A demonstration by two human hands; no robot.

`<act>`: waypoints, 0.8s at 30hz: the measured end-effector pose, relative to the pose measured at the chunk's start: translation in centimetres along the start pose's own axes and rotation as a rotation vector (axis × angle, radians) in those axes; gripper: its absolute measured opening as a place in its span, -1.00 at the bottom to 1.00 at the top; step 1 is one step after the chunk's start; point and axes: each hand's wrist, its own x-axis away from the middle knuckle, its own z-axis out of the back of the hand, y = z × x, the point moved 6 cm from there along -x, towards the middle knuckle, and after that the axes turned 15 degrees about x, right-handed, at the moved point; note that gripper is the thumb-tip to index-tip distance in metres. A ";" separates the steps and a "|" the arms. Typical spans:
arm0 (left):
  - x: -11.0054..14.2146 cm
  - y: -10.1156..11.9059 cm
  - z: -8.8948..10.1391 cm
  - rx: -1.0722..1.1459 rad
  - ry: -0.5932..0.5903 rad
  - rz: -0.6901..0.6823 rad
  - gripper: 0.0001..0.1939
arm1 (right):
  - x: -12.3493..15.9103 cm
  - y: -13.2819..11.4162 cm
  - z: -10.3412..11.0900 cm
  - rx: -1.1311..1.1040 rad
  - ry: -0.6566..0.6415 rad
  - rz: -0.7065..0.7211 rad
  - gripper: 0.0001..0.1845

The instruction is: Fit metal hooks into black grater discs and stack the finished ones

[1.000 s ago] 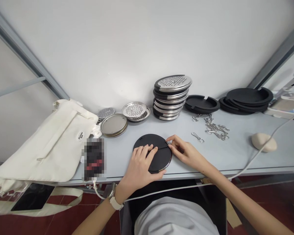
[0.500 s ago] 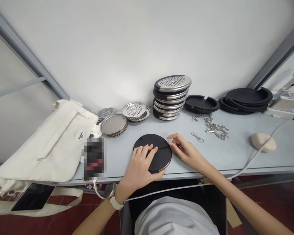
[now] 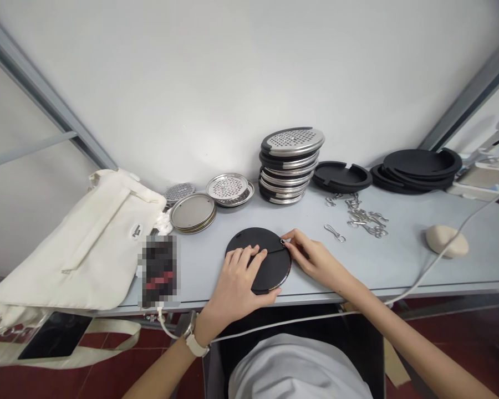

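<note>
A black round disc [image 3: 270,270] lies near the table's front edge, with a seam across its face and a shiny metal rim showing at lower right. My left hand [image 3: 242,280] rests over its near-left part, fingers on top and thumb at the near edge, gripping it. At the disc's right edge, by the seam, my right hand [image 3: 311,255] pinches a small metal clip [image 3: 283,242]; most of it is hidden by the fingertips. One loose wire clip [image 3: 335,233] lies beyond the right hand, close to a pile of similar metal clips [image 3: 368,221].
Behind stands a tall stack of perforated metal discs in black holders [image 3: 291,166]. Left of it are metal plates [image 3: 192,210] and perforated discs [image 3: 227,187]. Black round holders [image 3: 422,166] sit at right, a beige rounded object [image 3: 447,241] nearer. A cream bag [image 3: 83,249] occupies the left.
My right fingertips have shifted slightly left, closer onto the disc's edge with the small metal clip. My left hand and the disc stay in place.
</note>
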 end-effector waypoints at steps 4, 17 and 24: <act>0.0 0.0 -0.1 0.005 -0.001 0.000 -0.32 | 0.1 0.0 0.0 0.010 -0.009 0.009 -0.81; 0.1 0.0 0.0 0.013 -0.006 -0.002 -0.32 | 0.3 0.0 0.1 -0.050 -0.035 0.019 -0.79; 0.0 0.0 0.0 0.006 0.002 -0.009 -0.32 | 0.2 0.0 0.5 -0.019 0.048 -0.009 -0.84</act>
